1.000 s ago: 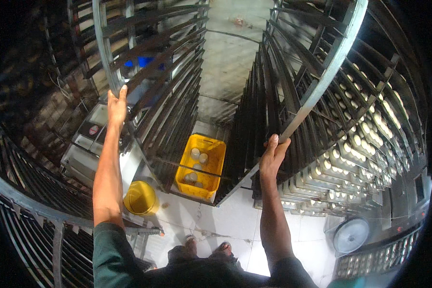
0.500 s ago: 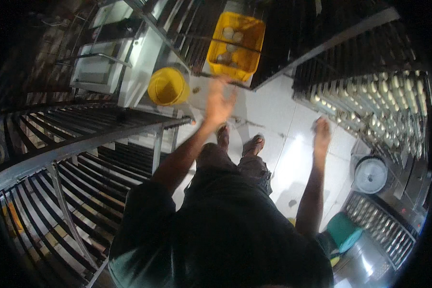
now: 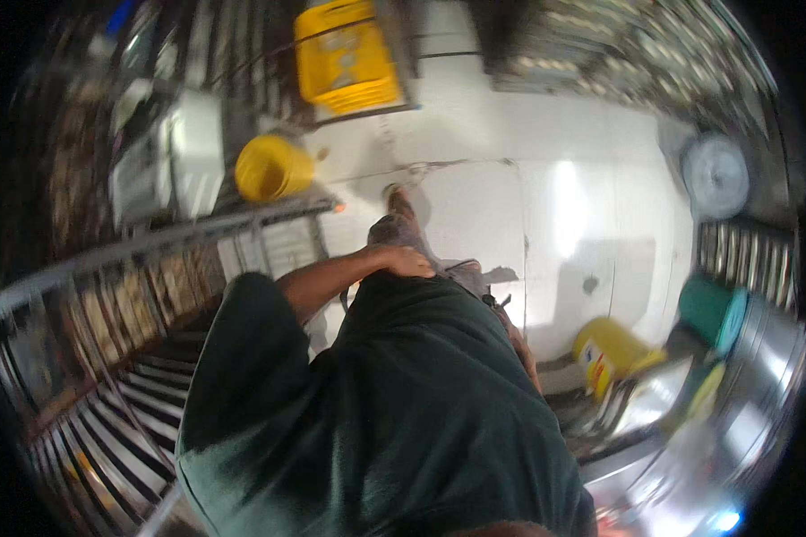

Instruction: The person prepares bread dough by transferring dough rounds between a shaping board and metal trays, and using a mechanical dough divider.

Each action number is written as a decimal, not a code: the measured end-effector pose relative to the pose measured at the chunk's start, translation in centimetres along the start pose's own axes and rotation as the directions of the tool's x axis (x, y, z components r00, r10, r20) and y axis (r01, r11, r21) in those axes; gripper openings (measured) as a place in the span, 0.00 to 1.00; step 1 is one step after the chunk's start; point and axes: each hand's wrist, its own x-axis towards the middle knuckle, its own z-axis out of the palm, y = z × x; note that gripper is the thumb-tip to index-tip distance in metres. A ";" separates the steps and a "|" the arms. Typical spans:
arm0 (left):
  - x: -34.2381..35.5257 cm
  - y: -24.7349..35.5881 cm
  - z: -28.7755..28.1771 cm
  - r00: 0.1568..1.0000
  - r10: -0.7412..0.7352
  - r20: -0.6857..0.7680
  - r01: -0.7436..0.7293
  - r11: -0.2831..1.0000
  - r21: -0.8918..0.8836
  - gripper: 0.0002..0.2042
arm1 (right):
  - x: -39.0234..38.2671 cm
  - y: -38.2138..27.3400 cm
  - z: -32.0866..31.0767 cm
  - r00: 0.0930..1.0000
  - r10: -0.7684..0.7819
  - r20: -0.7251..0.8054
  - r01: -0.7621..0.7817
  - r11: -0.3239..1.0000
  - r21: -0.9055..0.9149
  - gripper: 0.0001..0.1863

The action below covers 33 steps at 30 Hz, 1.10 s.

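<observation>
Left hand [image 3: 405, 261] rests on the shirt [image 3: 421, 385], right hand [image 3: 516, 340] mostly hidden behind it; can't tell either grip. Yellow bucket [image 3: 275, 168] sits near the crate's [image 3: 354, 97] corner.

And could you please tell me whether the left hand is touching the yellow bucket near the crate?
Apart. The head view shows the left hand at the front of the green shirt, with pale floor visible between it and the yellow bucket.

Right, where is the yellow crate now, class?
The yellow crate is at the head view's top, left of centre, above and right of a yellow bucket.
</observation>
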 end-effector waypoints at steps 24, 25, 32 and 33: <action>33.9 37.1 2.9 0.809 -0.442 0.388 0.403 0.897 0.181 0.42 | -31.2 8.3 -0.2 0.610 0.701 -0.370 -0.050 0.500 0.865 0.38; 36.5 39.3 4.1 0.817 -0.419 0.396 0.355 0.907 0.227 0.42 | -32.1 9.2 -0.7 0.556 0.735 -0.388 -0.008 0.471 0.882 0.38; 53.6 53.3 13.8 0.835 0.046 0.548 -0.480 0.547 0.686 0.37 | -38.6 15.1 -3.1 0.053 0.870 -0.490 0.111 0.482 0.869 0.32; 55.2 55.1 15.2 0.813 0.113 0.572 -0.541 0.512 0.667 0.35 | -38.6 16.5 -3.1 -0.054 0.863 -0.502 0.131 0.505 0.853 0.30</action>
